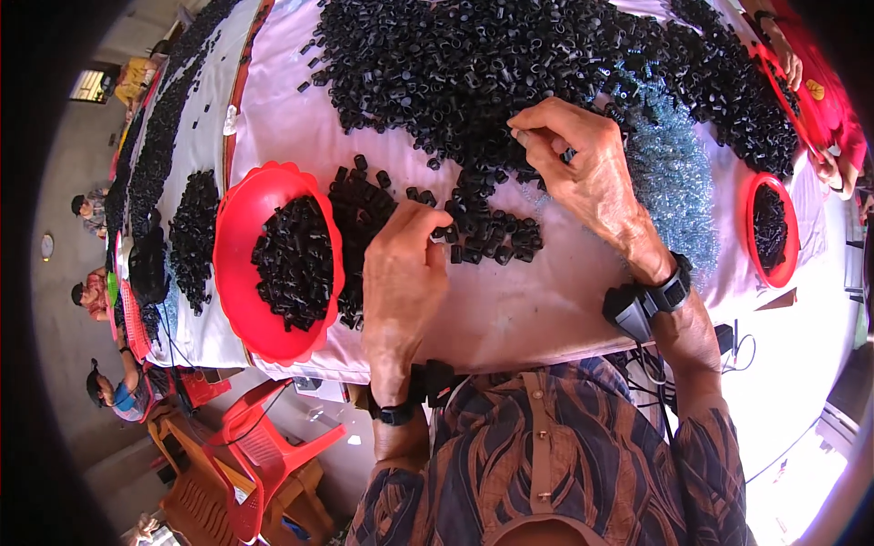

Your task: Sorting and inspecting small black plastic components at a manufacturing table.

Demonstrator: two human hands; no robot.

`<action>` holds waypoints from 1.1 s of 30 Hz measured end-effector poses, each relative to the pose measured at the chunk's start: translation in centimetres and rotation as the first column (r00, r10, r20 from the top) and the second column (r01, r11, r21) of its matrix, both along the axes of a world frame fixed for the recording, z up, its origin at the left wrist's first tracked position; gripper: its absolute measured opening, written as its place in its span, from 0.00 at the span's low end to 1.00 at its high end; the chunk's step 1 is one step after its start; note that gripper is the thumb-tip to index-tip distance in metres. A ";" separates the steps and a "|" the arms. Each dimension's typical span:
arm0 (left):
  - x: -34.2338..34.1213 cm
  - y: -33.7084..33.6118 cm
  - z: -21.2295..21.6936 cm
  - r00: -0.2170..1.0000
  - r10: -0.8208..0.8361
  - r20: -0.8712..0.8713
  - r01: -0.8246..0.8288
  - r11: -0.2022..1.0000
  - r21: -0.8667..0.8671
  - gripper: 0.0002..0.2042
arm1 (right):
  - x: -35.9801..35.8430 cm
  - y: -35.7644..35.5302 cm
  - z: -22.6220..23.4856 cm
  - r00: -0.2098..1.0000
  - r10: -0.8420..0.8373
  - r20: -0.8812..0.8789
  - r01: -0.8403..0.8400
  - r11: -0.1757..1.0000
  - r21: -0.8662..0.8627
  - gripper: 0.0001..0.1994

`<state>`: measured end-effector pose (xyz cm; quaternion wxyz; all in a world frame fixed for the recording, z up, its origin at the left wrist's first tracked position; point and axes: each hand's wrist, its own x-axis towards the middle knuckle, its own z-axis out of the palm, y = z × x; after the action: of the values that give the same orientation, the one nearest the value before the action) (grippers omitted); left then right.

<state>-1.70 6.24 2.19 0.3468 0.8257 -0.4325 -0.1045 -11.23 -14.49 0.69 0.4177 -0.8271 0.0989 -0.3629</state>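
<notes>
Black caps [482,232] lay in a loose cluster on the pale table cover [546,300], between both hands, spilling down from a far larger heap [473,64] across the table's far side. Left hand [401,273] rested palm down, fingertips curled onto caps at the cluster's near edge; whether any cap was actually pinched, could not tell. Right hand [574,164] sat at the heap's near fringe, thumb and forefinger narrowed on something small, too hidden to name. Red bowl [238,273], part full of caps, lay just left of the left hand, its rim overhanging the table's near edge. Springs [674,182], pale blue, piled just right of the right hand. Bare cover stretched open between cluster and near edge.
</notes>
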 end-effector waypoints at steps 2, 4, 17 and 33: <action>-0.3 -0.2 -0.8 0.994 -0.022 0.104 0.017 0.999 0.046 0.15 | 0.0 0.2 -0.1 1.000 0.016 0.004 -0.016 1.000 -0.001 0.08; -0.7 -0.5 -0.8 0.995 -0.008 0.104 0.000 0.997 0.071 0.13 | 0.0 0.1 -0.2 1.000 0.026 -0.004 -0.026 1.000 -0.014 0.08; -0.1 0.4 -1.8 0.977 0.055 0.207 -0.076 0.992 0.098 0.12 | -0.6 -0.5 0.4 0.921 0.228 -0.316 -0.234 0.972 0.017 0.02; -0.6 -1.5 1.6 0.589 -0.152 -0.794 -0.313 0.862 -0.398 0.09 | -1.9 2.3 0.2 0.849 0.012 -0.528 -0.303 0.830 -0.469 0.05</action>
<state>-2.33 4.72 3.75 0.7089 0.5884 -0.2006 -0.3333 -13.10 -12.24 0.92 0.1589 -0.9808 0.0281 -0.1098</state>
